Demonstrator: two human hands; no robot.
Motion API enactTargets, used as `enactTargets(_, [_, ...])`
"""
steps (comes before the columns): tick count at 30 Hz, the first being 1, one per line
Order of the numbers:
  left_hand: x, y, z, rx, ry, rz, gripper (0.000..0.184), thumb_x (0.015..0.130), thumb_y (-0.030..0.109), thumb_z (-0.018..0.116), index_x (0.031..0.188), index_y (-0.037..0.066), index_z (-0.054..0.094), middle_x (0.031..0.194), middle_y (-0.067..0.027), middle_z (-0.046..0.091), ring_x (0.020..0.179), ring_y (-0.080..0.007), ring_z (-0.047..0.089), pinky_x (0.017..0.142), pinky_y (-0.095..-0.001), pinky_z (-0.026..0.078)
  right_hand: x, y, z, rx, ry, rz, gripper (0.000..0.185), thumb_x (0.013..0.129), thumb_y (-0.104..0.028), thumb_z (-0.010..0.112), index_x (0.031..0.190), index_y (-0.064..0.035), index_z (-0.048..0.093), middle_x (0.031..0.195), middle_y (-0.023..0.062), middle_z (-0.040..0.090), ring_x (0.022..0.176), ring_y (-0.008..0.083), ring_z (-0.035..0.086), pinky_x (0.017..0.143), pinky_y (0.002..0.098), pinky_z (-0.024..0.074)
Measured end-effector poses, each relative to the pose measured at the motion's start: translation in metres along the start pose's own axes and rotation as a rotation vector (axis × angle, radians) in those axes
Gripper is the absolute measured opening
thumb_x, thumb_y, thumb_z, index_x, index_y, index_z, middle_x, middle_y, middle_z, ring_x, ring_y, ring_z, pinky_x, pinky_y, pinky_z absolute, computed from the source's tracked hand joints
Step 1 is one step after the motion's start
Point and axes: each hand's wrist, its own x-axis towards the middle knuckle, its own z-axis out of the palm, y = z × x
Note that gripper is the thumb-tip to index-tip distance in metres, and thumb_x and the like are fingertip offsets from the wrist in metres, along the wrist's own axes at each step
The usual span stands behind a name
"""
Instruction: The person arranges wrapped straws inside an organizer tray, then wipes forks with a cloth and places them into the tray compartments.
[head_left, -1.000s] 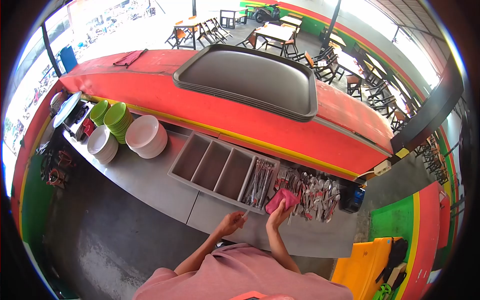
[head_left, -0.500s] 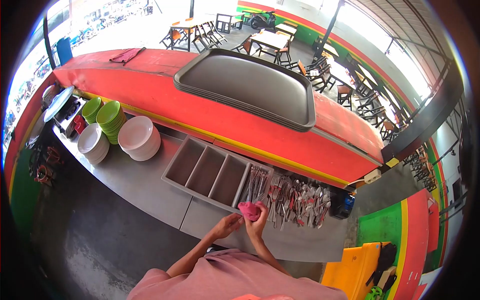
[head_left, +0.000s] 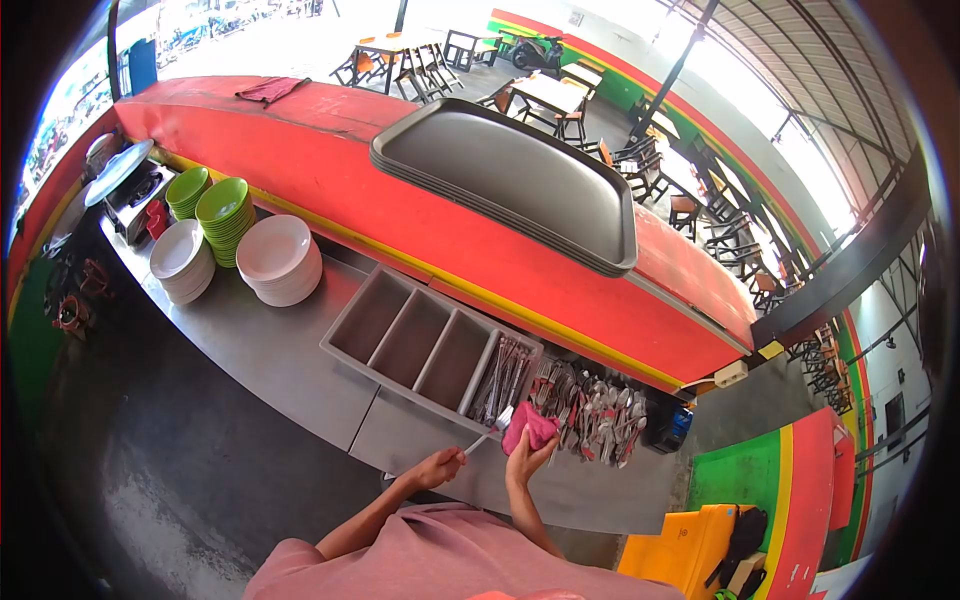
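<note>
My left hand is closed on the handle of a fork, whose head points up and right toward a pink cloth. The cloth is bunched in my right hand, whose fingers are wrapped round it. Just beyond my hands lies a grey cutlery tray. Three of its compartments hold nothing, and the rightmost holds a bundle of cutlery. To the right of the tray, many loose forks and spoons are spread on the metal counter.
Stacked brown trays rest on the red ledge, with a red cloth farther left. White plates and green plates stand at the left. A dark container is beyond the loose cutlery; an orange box is at lower right.
The pink cloth was at the fork and between my hands half a second ago. Now my hands are farther apart, and the fork shows in full. The view has shifted slightly.
</note>
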Motion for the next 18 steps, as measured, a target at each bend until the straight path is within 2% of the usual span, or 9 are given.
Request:
enactTargets(4, [0.000, 0.014, 0.003, -0.175, 0.124, -0.028, 0.043, 0.105, 0.041, 0.036, 0.084, 0.006, 0.051, 0.062, 0.0023, 0.038, 0.057, -0.0110, 0.040, 0.055, -0.0275, 0.036, -0.020, -0.023, 0.013, 0.130, -0.011, 0.040, 0.050, 0.092, -0.016, 0.064, 0.132, 0.0032, 0.042, 0.122, 0.0141, 0.052, 0.112, 0.0232, 0.051, 0.102, 0.0356, 0.0368])
enactTargets(7, [0.003, 0.019, -0.004, -0.307, 0.120, -0.058, 0.050, 0.106, 0.045, 0.033, 0.078, 0.007, 0.050, 0.060, 0.0034, 0.037, 0.056, -0.0106, 0.039, 0.054, -0.0277, 0.034, -0.039, -0.029, 0.021, 0.173, -0.159, 0.027, 0.050, 0.090, -0.016, 0.066, 0.131, 0.0023, 0.043, 0.123, 0.0143, 0.052, 0.112, 0.0233, 0.051, 0.102, 0.0357, 0.0374])
enactTargets(8, [0.003, 0.020, -0.005, -0.343, 0.105, -0.070, 0.052, 0.106, 0.046, 0.032, 0.076, 0.007, 0.049, 0.059, 0.0037, 0.036, 0.056, -0.0105, 0.038, 0.053, -0.0277, 0.033, -0.046, -0.028, 0.023, 0.098, -0.217, -0.004, 0.050, 0.086, -0.014, 0.069, 0.127, 0.0009, 0.045, 0.121, 0.0142, 0.052, 0.111, 0.0233, 0.052, 0.101, 0.0358, 0.0383])
enactTargets(12, [-0.010, 0.020, -0.006, -0.189, 0.046, -0.006, 0.052, 0.106, 0.047, 0.031, 0.076, 0.008, 0.049, 0.062, 0.0036, 0.041, 0.057, -0.0102, 0.038, 0.054, -0.0282, 0.034, -0.069, -0.027, 0.034, 0.173, -0.429, -0.157, 0.051, 0.077, -0.006, 0.076, 0.119, -0.0032, 0.047, 0.117, 0.0125, 0.052, 0.110, 0.0232, 0.052, 0.100, 0.0365, 0.0392])
enactTargets(14, [-0.018, 0.022, -0.010, -0.141, 0.009, 0.048, 0.053, 0.105, 0.048, 0.032, 0.076, 0.008, 0.050, 0.063, 0.0035, 0.042, 0.057, -0.0103, 0.037, 0.054, -0.0285, 0.034, -0.073, -0.028, 0.037, 0.163, -0.438, -0.189, 0.054, 0.076, -0.005, 0.077, 0.120, -0.0036, 0.047, 0.118, 0.0124, 0.050, 0.112, 0.0232, 0.051, 0.100, 0.0366, 0.0392])
enactTargets(18, [-0.038, 0.028, -0.020, -0.023, -0.003, 0.019, 0.052, 0.106, 0.046, 0.033, 0.078, 0.005, 0.051, 0.064, 0.0026, 0.043, 0.059, -0.0114, 0.037, 0.055, -0.0301, 0.036, -0.073, -0.023, 0.044, 0.103, -0.367, -0.249, 0.057, 0.075, -0.003, 0.077, 0.122, -0.0034, 0.046, 0.120, 0.0127, 0.049, 0.114, 0.0246, 0.050, 0.102, 0.0375, 0.0382])
